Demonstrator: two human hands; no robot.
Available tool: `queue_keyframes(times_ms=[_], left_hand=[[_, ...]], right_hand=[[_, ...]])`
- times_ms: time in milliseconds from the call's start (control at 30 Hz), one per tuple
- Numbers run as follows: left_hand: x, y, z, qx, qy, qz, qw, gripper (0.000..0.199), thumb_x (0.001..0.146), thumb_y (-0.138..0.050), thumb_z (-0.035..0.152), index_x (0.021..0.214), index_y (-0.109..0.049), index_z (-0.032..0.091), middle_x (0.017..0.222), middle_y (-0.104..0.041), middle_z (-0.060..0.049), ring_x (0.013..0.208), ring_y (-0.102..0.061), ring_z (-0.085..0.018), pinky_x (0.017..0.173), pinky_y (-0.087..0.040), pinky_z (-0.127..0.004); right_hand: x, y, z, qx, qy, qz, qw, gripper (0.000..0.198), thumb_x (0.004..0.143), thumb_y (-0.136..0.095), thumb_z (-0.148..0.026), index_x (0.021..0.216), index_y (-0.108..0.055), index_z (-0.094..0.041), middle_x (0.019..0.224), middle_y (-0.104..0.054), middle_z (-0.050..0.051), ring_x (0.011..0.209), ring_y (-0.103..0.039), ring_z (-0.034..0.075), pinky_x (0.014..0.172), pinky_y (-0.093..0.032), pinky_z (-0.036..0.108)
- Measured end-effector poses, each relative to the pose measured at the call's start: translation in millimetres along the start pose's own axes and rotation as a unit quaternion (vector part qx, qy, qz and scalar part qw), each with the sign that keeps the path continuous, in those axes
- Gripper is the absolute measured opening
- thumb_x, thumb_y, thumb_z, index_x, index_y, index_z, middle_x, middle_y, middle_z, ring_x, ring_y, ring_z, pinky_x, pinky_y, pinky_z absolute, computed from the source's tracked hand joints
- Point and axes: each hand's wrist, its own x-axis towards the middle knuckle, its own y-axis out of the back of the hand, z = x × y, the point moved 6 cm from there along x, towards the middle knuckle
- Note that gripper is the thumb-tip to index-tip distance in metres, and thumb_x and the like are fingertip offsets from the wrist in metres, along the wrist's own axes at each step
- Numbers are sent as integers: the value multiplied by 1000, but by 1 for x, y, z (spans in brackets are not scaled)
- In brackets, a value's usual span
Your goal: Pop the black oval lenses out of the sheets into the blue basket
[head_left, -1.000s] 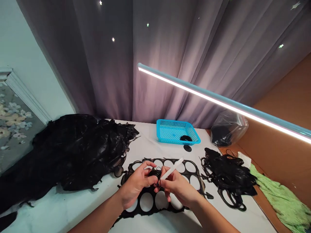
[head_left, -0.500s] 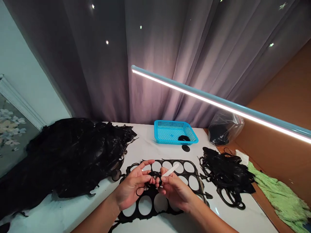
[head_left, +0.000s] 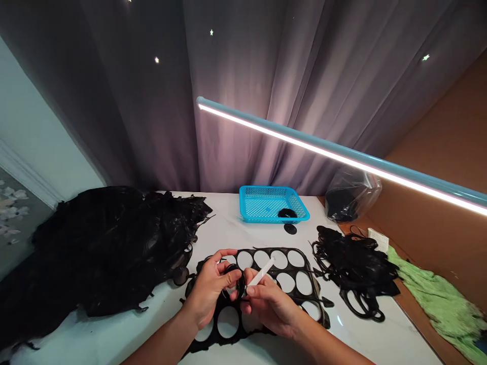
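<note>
My left hand (head_left: 207, 294) pinches a thin black ring (head_left: 240, 279), apparently rubber, between thumb and fingers, above the table. In my right hand (head_left: 272, 304) is a slim tool with a white handle (head_left: 262, 272) slanting up and away; its working end meets the ring's right edge and is too small to make out. Beneath both hands lies a black sheet (head_left: 215, 329) with rows of round holes, partly covered by my hands and forearms.
A large heap of black sheets (head_left: 114, 243) fills the left side. Black strips (head_left: 353, 263) are piled at right, near a green cloth (head_left: 433, 299). Behind stands a blue basket (head_left: 262, 220) with black discs inside; another disc (head_left: 290, 229) lies before it. A lamp bar (head_left: 304, 139) crosses above.
The ring has turned more upright in my left hand, and its opening now shows. My right hand has shifted slightly left with the white-handled tool. The whole view has moved a little.
</note>
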Motion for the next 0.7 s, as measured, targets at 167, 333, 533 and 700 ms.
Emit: queue_keyframes(times_ms=[167,333,533,700], left_hand=[[1,2,-5,-3,-2,2,1000,53,79,-78,45,120,-56,20,69,-56,4,48,-44,-6,55,-38,-22],[-4,2,-9,-60,37,9,997,49,83,-71,54,116,-58,20,61,-46,8,49,-47,-7,60,-42,-23],[-8,2,-16,-183,95,8,978,38,87,-71,42,115,-60,19,66,-51,4,60,-55,-11,68,-46,-25],[-4,1,-18,-233,91,-19,968,30,86,-71,29,112,-59,19,87,-60,-1,73,-58,-11,80,-47,-28]], right_hand=[[-1,3,-1,23,-1,-33,999,33,68,-78,-25,74,-46,-19,79,-60,2,75,-56,14,54,-30,20],[-2,5,2,70,-1,-24,997,32,64,-78,-25,73,-48,-19,71,-51,-1,84,-57,18,62,-38,23],[0,12,7,95,4,4,995,31,66,-76,-27,74,-46,-21,70,-47,-2,87,-55,18,66,-42,24],[3,22,6,142,20,39,989,32,68,-76,-25,73,-44,-21,67,-45,-3,78,-54,14,60,-42,19]])
